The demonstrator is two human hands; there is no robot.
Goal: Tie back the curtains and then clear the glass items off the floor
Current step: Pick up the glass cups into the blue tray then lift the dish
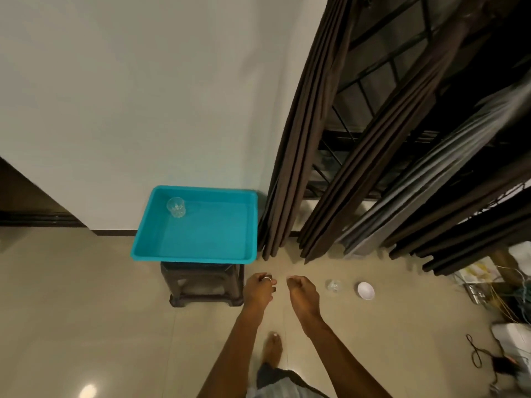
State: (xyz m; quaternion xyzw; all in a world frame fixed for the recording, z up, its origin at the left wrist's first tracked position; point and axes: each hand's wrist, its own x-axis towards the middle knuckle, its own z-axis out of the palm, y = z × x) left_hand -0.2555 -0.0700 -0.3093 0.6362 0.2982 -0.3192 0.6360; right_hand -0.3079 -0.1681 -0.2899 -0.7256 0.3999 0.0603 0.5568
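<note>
Dark brown curtains (290,179) hang in gathered folds beside the window at right. A clear glass (175,207) stands in the turquoise tray (224,257), which sits on a dark stool (201,285). On the floor lie a small clear glass (333,285) and a white bowl (365,290). My left hand (258,290) hovers near the stool's right side with fingers loosely curled, holding nothing. My right hand (303,291) hangs beside it, fingers loosely curled and empty, left of the floor glass.
A white wall fills the upper left. A window grille (373,90) shows between the curtains. Cables and clutter (505,300) lie at the right edge. My bare foot (272,350) is on the tiled floor below the hands.
</note>
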